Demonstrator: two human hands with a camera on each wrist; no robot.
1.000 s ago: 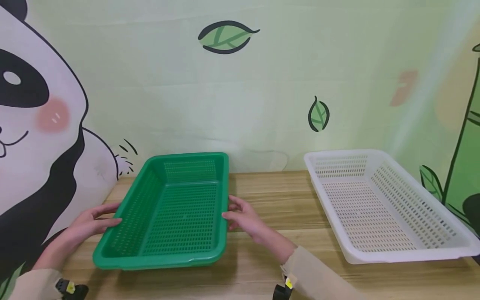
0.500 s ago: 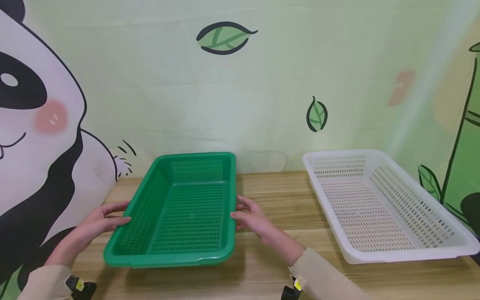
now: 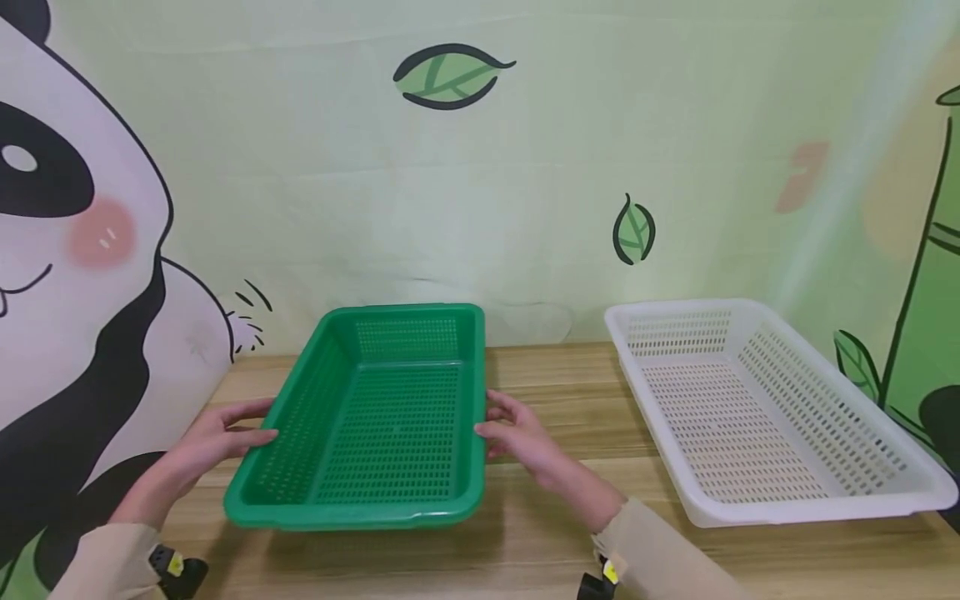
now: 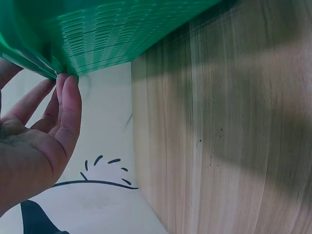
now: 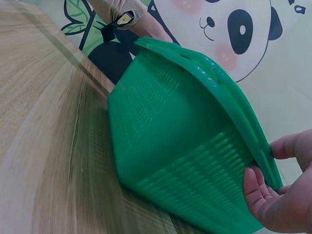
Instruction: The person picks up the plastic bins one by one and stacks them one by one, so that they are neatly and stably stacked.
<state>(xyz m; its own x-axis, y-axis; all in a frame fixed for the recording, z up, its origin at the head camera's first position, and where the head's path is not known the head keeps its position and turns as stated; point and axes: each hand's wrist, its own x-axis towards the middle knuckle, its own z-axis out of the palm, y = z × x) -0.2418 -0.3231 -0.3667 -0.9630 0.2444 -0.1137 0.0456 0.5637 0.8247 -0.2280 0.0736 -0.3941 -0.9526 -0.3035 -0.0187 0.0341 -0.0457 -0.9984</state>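
A green plastic basket (image 3: 397,425) with slotted walls and floor stands left of centre in the head view, with nothing visible inside. My left hand (image 3: 210,442) grips its left rim, thumb on top and fingers curled beneath the edge, as the left wrist view shows. On the opposite rim, my right hand (image 3: 528,442) pinches the edge between thumb and fingers; its fingertips (image 5: 251,183) tuck under the lip in the right wrist view. Shadows lie on the wood around the basket, and whether its base touches the table I cannot tell.
To the right, a white slotted basket (image 3: 738,425) stands on the wooden table (image 3: 558,400), apart from the green one. Behind the table hangs a pale green backdrop (image 3: 525,192) printed with a panda and leaves.
Both hands have moved the green basket rightward across the head view, closer to the white basket. The grip at each rim looks the same, and the white basket has stayed put.
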